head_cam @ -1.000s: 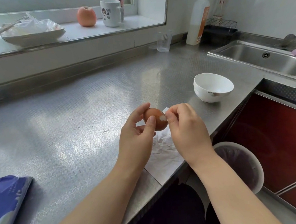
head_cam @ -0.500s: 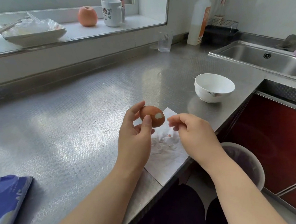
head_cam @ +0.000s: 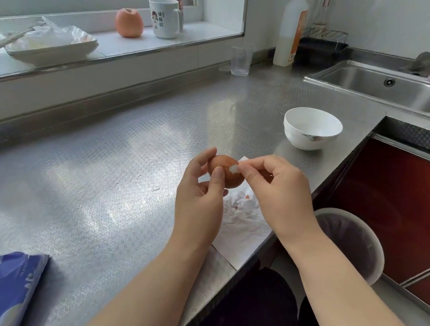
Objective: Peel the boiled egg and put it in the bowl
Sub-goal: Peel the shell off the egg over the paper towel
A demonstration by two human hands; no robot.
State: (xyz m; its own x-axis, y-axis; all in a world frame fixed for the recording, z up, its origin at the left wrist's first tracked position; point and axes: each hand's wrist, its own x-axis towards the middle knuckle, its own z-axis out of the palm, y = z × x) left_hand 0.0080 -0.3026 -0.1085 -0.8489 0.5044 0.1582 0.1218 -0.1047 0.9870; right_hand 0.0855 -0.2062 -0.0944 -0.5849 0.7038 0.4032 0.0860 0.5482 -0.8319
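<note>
A brown boiled egg (head_cam: 227, 172) is held up above the steel counter by my left hand (head_cam: 199, 199), thumb and fingers around it. A small white patch shows where shell is gone. My right hand (head_cam: 277, 185) pinches at that bare patch with thumb and forefinger. Below the hands lies a white paper napkin (head_cam: 241, 226) with a few shell bits on it. An empty white bowl (head_cam: 311, 128) stands on the counter to the right of the egg, apart from both hands.
The counter's front edge runs just under my wrists, with a lined bin (head_cam: 349, 241) below it. A sink (head_cam: 386, 86) is at far right, a glass (head_cam: 241, 60) and bottle (head_cam: 291, 27) at the back, a blue packet (head_cam: 7, 296) at near left.
My right hand dropped away toward the napkin half a second ago and has now come back up to the bare patch on the egg. The left hand kept the egg nearly still.
</note>
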